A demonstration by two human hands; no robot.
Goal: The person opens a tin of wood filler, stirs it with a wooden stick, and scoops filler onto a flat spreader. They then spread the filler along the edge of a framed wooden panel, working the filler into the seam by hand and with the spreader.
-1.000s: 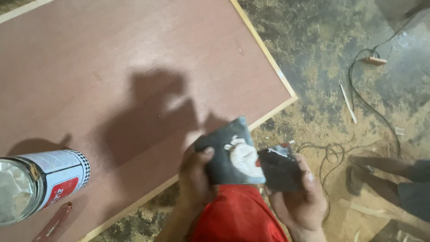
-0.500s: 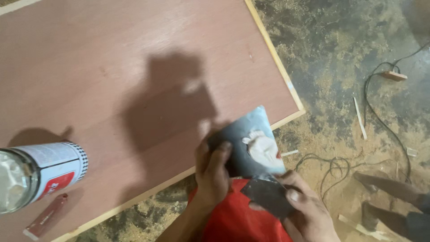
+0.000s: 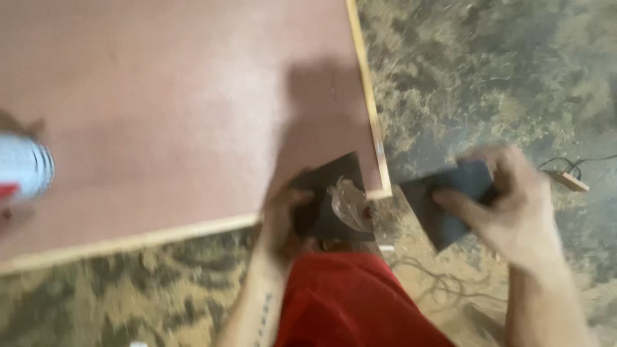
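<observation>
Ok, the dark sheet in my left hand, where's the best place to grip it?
Probably keep the left hand at the left edge of the dark sheet, coming from the near side. That edge is bare, while a pale smear covers the sheet's right half, so fingers stay off it. The picture is blurred.

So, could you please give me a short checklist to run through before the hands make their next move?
1. Left hand grips the dark sheet with a pale patch: ok.
2. Right hand grips the second dark sheet: ok.
3. The two sheets are apart: ok.
4. Reddish-brown wooden board bare near the hands: ok.
5. White cylindrical can stands away from the hands: ok.
6. Sheet surface condition: cannot tell, blurred.
</observation>
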